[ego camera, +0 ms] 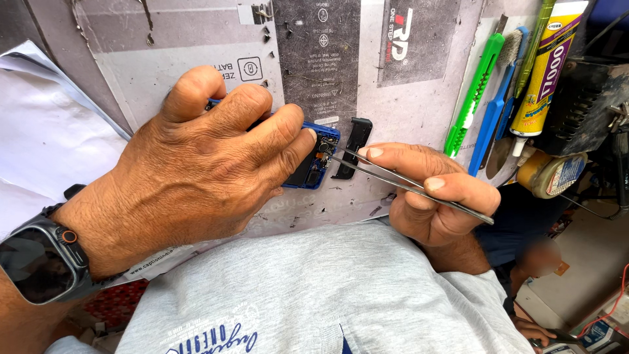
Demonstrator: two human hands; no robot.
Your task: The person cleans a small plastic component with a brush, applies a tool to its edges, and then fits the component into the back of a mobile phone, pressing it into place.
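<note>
The left hand (196,170) lies flat over a blue phone (314,157) with its back opened, its fingers (275,131) pressed together on the frame and pinning it to the desk (406,111). Only the phone's top end shows past the fingertips, with small dark parts exposed inside. A black smartwatch (39,262) sits on that wrist.

The right hand (432,196) holds metal tweezers (406,183), thumb and forefinger clamped on the two arms; the tips reach into the open end of the phone. Just beside the tips, a small black plastic cover (354,147) lies on the desk, apart from the phone.

The desk is covered with flattened grey cardboard sheets bearing dark rectangular label panels (318,59) and white print. At the right edge lie a green utility knife (473,98), a blue toothbrush (495,108), and a yellow glue tube (544,65) with a purple stripe, side by side. Below them sits a small round yellowish jar (550,174). White paper (39,131) lies at the left.
</note>
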